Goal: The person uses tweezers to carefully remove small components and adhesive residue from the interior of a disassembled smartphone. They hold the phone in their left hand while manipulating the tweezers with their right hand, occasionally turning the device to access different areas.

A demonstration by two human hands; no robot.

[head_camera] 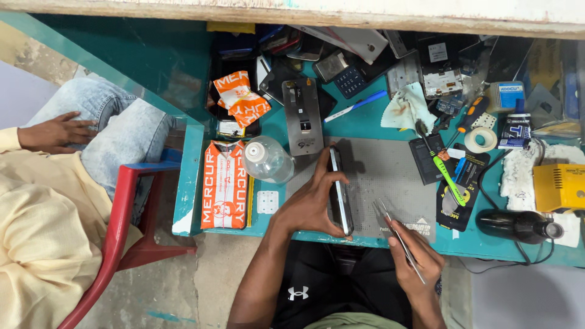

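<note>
My left hand (308, 204) grips a dark smartphone (339, 194) by its edges and holds it on edge over the grey work mat (390, 176). Thin metal tweezers (399, 234) are pinched in my right hand (414, 259) at the table's front edge. Their tips point up toward the mat, a short way right of the phone and not touching it.
The teal table (359, 119) holds a clear bottle (267, 159), orange packets (224, 186), a metal phone plate (303, 116), a green toothbrush (443, 167), tape roll (480, 139), yellow device (559, 186) and a black bottle (518, 224). Another person sits at left on a red chair (119, 234).
</note>
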